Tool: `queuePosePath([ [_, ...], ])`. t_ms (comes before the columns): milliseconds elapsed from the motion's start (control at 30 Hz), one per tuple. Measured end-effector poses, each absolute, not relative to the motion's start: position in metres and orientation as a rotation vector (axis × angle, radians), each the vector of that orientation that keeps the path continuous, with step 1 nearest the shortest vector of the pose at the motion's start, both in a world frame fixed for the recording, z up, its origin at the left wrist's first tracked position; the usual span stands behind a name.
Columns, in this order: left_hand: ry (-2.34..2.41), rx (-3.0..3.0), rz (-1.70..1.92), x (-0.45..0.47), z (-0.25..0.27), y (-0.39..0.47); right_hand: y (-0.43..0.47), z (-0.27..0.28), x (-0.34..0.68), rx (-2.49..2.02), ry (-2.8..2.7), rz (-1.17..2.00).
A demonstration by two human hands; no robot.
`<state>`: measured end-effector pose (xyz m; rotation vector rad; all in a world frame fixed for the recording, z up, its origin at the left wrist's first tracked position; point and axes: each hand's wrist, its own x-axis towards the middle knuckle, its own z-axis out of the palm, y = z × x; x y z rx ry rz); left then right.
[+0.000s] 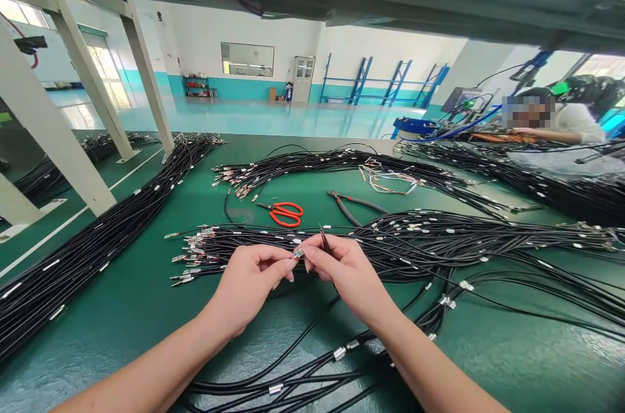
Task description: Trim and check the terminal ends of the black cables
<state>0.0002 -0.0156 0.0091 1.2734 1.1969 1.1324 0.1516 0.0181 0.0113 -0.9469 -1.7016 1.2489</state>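
Note:
My left hand (254, 276) pinches a small cable end (297, 254) with coloured wires and a metallic tip between thumb and forefinger. Meeting it from the other side, my right hand (339, 263) is closed, its thumb and fingers against the same cable end. Dark pointed tweezers (325, 242) stick up from between the right hand's fingers. Behind both hands lies a bundle of black cables (405, 237), its stripped ends (195, 250) fanned out at the left. My fingers hide part of the cable end.
Orange-handled scissors (286, 212) and grey-and-red pliers (356, 206) lie on the green table (146, 328). More cable bundles stretch along the left (112, 224) and the back (312, 162). Loose cables with metal sleeves (339, 353) cross the front. A co-worker (561, 116) sits at far right.

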Motion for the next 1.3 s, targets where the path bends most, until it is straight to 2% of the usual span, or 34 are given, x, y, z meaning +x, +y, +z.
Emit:
queuePosePath([
  [300, 1.184, 1.207, 1.164, 0.0002, 0.0046, -0.0161, 0.0165, 0.0174, 0.1507, -0.985, -1.811, 1.115],
  [600, 1.144, 1.095, 1.153, 0.0012, 0.0059, -0.0170, 0.0180, 0.0144, 0.1512, -0.983, -1.815, 1.135],
  [1300, 1.060, 1.021, 1.151, -0.0029, 0.0075, -0.0148, 0.0158, 0.0145, 0.1491, -1.034, -1.893, 0.965],
])
